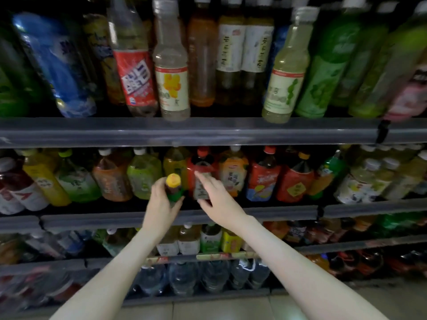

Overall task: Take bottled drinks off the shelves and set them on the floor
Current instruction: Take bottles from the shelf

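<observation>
Rows of drink bottles [171, 65] are clear, glossy plastic with shiny printed film labels [172, 88] and smooth plastic caps [161, 6]. The yellow-capped bottle [174, 189] looks dark and glossy. Shelf edge strips [208, 132] are smooth grey with a dull sheen, and the floor tiles [208, 308] are pale and polished.

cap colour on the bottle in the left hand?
Yellow cap on the bottle the left hand grips; head view.
</observation>
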Tool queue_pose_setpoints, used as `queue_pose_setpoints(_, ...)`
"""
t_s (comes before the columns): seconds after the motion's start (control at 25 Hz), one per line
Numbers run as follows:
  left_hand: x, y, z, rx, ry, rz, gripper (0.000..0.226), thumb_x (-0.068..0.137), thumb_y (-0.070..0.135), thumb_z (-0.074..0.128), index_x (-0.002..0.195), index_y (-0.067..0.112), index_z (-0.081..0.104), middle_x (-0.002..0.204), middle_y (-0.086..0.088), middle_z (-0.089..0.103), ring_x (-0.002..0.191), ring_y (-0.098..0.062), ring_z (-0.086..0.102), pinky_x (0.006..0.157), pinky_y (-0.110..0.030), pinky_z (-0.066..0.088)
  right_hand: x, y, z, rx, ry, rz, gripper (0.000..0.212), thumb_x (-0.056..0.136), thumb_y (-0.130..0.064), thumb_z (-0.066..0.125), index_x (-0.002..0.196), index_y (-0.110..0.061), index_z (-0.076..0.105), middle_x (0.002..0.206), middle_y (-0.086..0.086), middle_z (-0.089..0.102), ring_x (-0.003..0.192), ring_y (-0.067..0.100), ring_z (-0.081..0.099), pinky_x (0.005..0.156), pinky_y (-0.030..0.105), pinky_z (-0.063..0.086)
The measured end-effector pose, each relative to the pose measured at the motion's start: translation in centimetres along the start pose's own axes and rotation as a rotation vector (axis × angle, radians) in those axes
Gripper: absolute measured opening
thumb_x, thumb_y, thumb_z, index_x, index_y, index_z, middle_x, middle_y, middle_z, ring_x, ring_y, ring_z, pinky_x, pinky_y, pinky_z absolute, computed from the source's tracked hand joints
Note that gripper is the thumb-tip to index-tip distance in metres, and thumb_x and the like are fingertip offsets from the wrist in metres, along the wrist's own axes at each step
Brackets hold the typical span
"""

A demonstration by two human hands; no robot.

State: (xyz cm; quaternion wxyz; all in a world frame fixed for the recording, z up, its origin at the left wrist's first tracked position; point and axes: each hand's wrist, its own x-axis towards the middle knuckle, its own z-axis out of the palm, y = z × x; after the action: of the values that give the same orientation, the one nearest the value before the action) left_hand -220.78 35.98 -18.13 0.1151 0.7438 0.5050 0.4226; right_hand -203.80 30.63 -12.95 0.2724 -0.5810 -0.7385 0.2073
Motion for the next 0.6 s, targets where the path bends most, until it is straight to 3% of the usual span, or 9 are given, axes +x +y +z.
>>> queue_pose_setpoints(0.12, -2.9, 6.0, 0.1, -0.047, 0.166, 0.069, 0.071, 0.071, 0.005, 0.08, 0.126, 0.01, 0.035, 0.121, -0.021, 0.047, 0.107, -0.035, 0.053, 0.085, -0.039, 0.046, -5.2, 2.4, -4.4, 0.069, 0.014, 0.009, 0.07, 0.099, -0.019, 0.05, 0.153, -0.031, 0.009, 0.156, -0.001, 0.022, 0.143, 0.011, 0.017, 0.108, 0.019, 0.018)
queue_pose_setpoints(0.2, -4.6, 11.4, 0.6, -0.063, 0.169, 0.169, 0.071, 0.07, 0.007, 0.079, 0.125, 0.012, 0.035, 0.122, -0.012, 0.046, 0.108, -0.026, 0.049, 0.087, -0.027, 0.042, -8.5, 4.6, -6.6, 0.099, -0.006, 0.008, 0.073, 0.097, -0.023, 0.054, 0.153, -0.035, 0.008, 0.157, -0.004, 0.021, 0.144, 0.01, 0.015, 0.109, 0.022, 0.022)
queue_pose_setpoints(0.28, -6.0, 17.4, 2.0, -0.152, 0.043, 0.186, 0.07, 0.07, 0.008, 0.08, 0.125, 0.019, 0.038, 0.121, 0.001, 0.047, 0.11, -0.009, 0.046, 0.091, -0.011, 0.031, -11.6, 6.2, -8.6, 0.135, -0.011, -0.008, 0.079, 0.093, -0.023, 0.061, 0.151, -0.038, 0.01, 0.156, -0.01, 0.023, 0.144, 0.008, 0.016, 0.112, 0.027, 0.026)
queue_pose_setpoints(0.36, -7.5, 22.7, 4.1, -0.27, -0.151, 0.048, 0.071, 0.072, 0.014, 0.081, 0.122, 0.038, 0.037, 0.118, 0.017, 0.044, 0.107, 0.006, 0.041, 0.088, -0.004, 0.029, -14.3, 7.8, -10.6, 0.245, 0.022, 0.007, 0.073, 0.087, -0.014, 0.066, 0.144, -0.039, 0.027, 0.147, -0.015, 0.037, 0.138, 0.002, 0.03, 0.112, 0.028, 0.031)
queue_pose_setpoints(0.44, -8.7, 26.1, 7.5, -0.303, -0.335, -0.063, 0.073, 0.074, 0.025, 0.08, 0.115, 0.053, 0.025, 0.109, 0.029, 0.042, 0.104, 0.005, 0.043, 0.086, -0.01, 0.034, -17.1, 10.2, -13.0, 0.327, 0.049, 0.102, 0.062, 0.081, -0.01, 0.066, 0.129, -0.04, 0.041, 0.13, -0.017, 0.052, 0.122, -0.002, 0.047, 0.103, 0.022, 0.039)
queue_pose_setpoints(0.52, -8.7, 28.3, 11.3, -0.288, -0.485, -0.024, 0.075, 0.076, 0.035, 0.077, 0.112, 0.063, 0.018, 0.108, 0.033, 0.041, 0.104, 0.005, 0.045, 0.085, -0.012, 0.036, -19.7, 13.5, -15.1, 0.303, 0.073, 0.203, 0.061, 0.075, -0.016, 0.07, 0.125, -0.04, 0.044, 0.119, -0.018, 0.058, 0.111, -0.001, 0.055, 0.096, 0.025, 0.045)
queue_pose_setpoints(0.6, -7.8, 30.3, 14.5, -0.322, -0.66, 0.072, 0.075, 0.08, 0.039, 0.072, 0.116, 0.067, 0.012, 0.116, 0.034, 0.041, 0.108, 0.012, 0.042, 0.085, -0.004, 0.034, -21.6, 17.2, -16.7, 0.298, 0.159, 0.295, 0.064, 0.071, -0.022, 0.075, 0.125, -0.04, 0.045, 0.114, -0.019, 0.06, 0.105, -0.003, 0.057, 0.092, 0.028, 0.05)
